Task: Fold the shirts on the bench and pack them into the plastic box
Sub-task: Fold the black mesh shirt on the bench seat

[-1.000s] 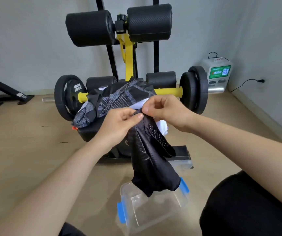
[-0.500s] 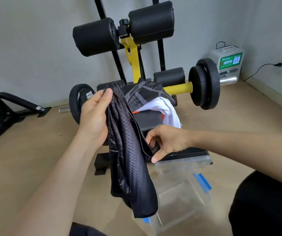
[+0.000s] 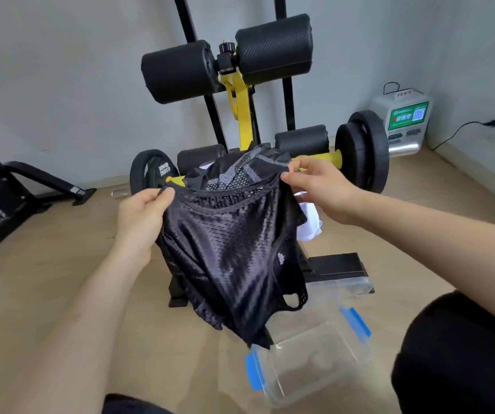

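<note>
Head view: a bench (image 3: 241,112) of black foam rollers and yellow steel is seen at upper centre, and a pile (image 3: 240,171) of grey-black and white shirts is heaped on its seat. In front of it, at mid-frame, a black shirt (image 3: 228,258) of thin, glossy mesh is held up in the air. Its top edge is stretched level between the two hands, and its long axis hangs straight down from them, limp and creased. A clear, hard plastic box (image 3: 309,369) with blue clips is set open on the floor at lower right, just under the hem and on the right hand's side. The edge is pinched by the left hand (image 3: 141,213) left of centre and by the right hand (image 3: 321,189) right of centre. Folding is judged not yet begun.
</note>
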{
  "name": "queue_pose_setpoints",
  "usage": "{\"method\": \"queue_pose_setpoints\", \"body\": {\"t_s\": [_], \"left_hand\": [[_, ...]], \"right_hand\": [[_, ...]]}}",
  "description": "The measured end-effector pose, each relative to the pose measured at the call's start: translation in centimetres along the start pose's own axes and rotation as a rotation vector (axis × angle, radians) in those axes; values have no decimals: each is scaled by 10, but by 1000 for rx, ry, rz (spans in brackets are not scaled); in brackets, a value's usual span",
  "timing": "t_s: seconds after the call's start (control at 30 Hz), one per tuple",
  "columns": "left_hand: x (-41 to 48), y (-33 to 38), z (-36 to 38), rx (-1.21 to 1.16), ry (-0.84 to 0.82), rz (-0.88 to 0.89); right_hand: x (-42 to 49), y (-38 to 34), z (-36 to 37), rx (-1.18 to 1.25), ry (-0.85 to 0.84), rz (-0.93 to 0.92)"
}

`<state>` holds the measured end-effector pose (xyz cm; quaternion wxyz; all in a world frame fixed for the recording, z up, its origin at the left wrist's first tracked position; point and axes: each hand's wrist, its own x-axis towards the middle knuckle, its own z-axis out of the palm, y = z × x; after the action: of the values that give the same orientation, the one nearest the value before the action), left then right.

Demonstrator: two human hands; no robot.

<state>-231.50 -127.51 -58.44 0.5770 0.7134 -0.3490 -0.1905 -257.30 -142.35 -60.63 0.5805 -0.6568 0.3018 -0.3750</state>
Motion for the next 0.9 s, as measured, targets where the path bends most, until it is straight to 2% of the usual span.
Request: {"method": "queue_pose_setpoints", "body": {"t_s": [0.07, 0.17, 0.27, 0.33, 0.4, 0.5, 0.6, 0.7, 0.9], "left_hand": [[-3, -3, 2, 111, -59, -23], [-12, -2, 12, 227, -155, -44], [-23, 5, 26, 192, -239, 5], [-29, 9, 37, 181, -310, 109], [-36, 11, 50, 196, -437, 205], [-45, 7, 70, 171, -594, 219], [-42, 3, 78, 113, -565, 215], [-34, 2, 76, 5, -476, 169], [-30, 19, 61, -201, -311, -6]], "right_hand": [[0, -2, -4, -24, 25, -15], [0, -4, -3, -53, -27, -62], [-3, -6, 3, -88, -88, -120], [-5, -7, 9, -152, -134, -164], [-8, -7, 16, -201, -202, -197], [-10, -7, 23, -182, -273, -199], [-10, -8, 23, -140, -245, -183], [-12, -5, 15, -66, -230, -75], [-22, 17, 15, -268, -452, 130]]}}
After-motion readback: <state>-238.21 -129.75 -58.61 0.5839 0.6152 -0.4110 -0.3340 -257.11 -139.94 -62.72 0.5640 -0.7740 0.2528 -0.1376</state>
